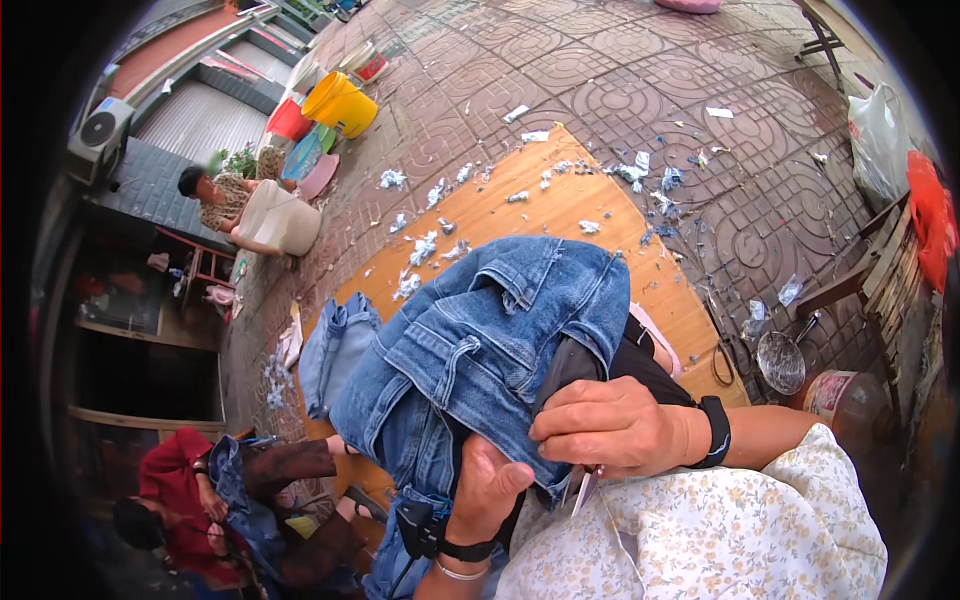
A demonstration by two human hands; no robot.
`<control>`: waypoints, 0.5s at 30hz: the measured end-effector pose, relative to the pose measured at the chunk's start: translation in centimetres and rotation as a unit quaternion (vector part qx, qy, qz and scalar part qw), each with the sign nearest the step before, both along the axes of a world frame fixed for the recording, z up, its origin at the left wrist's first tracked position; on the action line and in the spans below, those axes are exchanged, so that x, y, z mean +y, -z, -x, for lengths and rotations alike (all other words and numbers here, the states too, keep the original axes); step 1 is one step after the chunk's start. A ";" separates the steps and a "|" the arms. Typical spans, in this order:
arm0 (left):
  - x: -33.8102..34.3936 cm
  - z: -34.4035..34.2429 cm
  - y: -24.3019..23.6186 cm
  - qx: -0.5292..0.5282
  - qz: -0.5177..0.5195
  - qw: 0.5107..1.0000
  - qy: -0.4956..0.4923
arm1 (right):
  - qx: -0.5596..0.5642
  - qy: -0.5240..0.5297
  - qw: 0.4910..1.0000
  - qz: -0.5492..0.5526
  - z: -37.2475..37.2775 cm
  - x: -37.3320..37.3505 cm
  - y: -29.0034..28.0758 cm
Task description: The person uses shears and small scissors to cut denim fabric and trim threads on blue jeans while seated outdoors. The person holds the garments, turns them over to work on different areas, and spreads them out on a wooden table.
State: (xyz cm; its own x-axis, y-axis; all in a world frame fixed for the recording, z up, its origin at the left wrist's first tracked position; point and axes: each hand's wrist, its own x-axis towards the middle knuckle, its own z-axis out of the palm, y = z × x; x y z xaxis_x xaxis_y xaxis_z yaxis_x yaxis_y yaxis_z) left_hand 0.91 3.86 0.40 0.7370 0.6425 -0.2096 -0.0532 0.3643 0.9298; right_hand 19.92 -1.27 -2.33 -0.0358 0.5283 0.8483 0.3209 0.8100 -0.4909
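A denim garment [500,310] lies across the lap, just ahead and left of the right hand [605,430], its longer run slanting from lower left to upper right. The right fingers grip its near edge beside dark lining [570,368], metal blades [587,490] jutting below; the left hand [488,485] sits farther from that lining, its fingers hidden, their grip impossible to tell. Beyond, fabric scraps [424,247] litter a wooden panel [560,180]; farther off stands a yellow bucket [340,105].

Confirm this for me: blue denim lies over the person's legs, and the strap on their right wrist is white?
Not quite: the strap on the right wrist is black, as the head view shows. Blue denim does lie over the legs.
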 end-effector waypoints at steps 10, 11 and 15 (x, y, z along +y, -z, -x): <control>1.9 -3.4 -2.0 0.053 0.042 0.996 -0.058 | -0.026 -0.028 0.999 -0.018 1.2 -0.2 0.6; 2.1 -3.6 -1.9 0.070 0.064 0.994 -0.053 | -0.026 -0.038 0.999 -0.010 1.3 -0.3 0.7; 2.2 -2.9 -1.2 0.070 0.072 0.991 -0.092 | -0.038 -0.055 0.998 -0.016 1.6 -0.9 0.3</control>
